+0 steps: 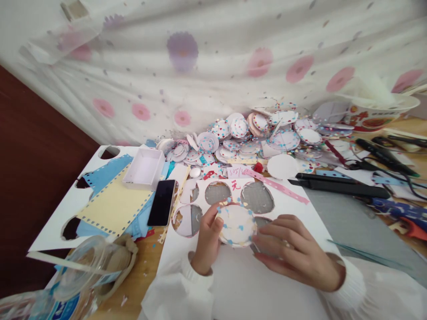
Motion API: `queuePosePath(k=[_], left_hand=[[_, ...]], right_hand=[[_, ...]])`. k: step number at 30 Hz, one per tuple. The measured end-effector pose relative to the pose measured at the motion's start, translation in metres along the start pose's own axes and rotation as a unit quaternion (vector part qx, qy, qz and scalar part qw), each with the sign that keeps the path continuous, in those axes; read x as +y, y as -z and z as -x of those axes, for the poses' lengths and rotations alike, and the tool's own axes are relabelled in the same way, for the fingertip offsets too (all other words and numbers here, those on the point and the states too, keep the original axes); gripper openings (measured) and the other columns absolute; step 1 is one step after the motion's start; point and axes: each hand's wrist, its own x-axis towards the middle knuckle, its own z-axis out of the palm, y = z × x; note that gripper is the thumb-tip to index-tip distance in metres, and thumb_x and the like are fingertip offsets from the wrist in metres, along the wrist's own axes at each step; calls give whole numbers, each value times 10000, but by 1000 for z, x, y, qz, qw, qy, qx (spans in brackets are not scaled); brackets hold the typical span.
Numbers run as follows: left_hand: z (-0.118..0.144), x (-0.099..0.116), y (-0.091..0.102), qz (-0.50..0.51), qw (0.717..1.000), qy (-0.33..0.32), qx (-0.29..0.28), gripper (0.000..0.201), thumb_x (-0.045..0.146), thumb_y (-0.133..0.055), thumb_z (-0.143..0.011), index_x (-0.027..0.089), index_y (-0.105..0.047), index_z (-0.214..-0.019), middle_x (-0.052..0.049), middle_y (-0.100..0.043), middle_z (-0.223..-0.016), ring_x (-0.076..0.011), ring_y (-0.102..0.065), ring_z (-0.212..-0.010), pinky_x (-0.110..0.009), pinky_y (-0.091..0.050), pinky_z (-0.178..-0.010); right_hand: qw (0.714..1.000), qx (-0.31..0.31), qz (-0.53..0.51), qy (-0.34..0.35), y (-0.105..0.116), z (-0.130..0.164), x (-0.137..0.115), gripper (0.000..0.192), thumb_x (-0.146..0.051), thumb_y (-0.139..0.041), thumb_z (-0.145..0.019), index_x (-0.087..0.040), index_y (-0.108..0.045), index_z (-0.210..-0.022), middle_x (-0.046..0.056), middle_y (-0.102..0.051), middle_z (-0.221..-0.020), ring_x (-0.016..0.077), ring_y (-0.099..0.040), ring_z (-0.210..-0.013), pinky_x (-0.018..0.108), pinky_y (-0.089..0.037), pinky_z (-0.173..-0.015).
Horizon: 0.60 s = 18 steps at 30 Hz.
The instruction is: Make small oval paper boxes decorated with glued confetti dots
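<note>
head camera looks down, close.

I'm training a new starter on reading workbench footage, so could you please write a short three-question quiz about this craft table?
1. True or false: both hands touch the round disc.
2. What lies just left of the white sheet with round holes? A) scissors B) a dark phone C) a cup
3. Where is the pile of finished discs?

Key:
1. True; the left hand and right hand hold its edges.
2. B.
3. At the table's far side, against the flowered cloth.
</note>
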Motion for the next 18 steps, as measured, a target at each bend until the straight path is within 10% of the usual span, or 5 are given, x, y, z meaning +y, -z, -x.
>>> queuePosePath(k=[11, 18], left_hand=[[-4, 6, -8, 173, 971, 146, -79, 546, 586, -597, -833, 139, -683, -1135, -134, -709, -1123, -283, -611, -1139, -404, -421, -1034], [-5, 3, -3, 299, 900, 308, -81, 680, 635, -569, -829, 55, -620, -1180, -186, -706, -1091, -269, -671, -1026, -430, -405, -1051]], right_hand=[[958, 93, -149, -225, -2, 0, -9, 227, -132, -597, -881, -254, -641, -1068, 72, -689, -892, 214, -657, -825, 318, -544, -670], [908, 80, -257, -322, -10, 1, -6, 109, -179, -603, -890, -240, -645, -971, 48, -657, -846, 177, -638, -779, 259, -544, -646]])
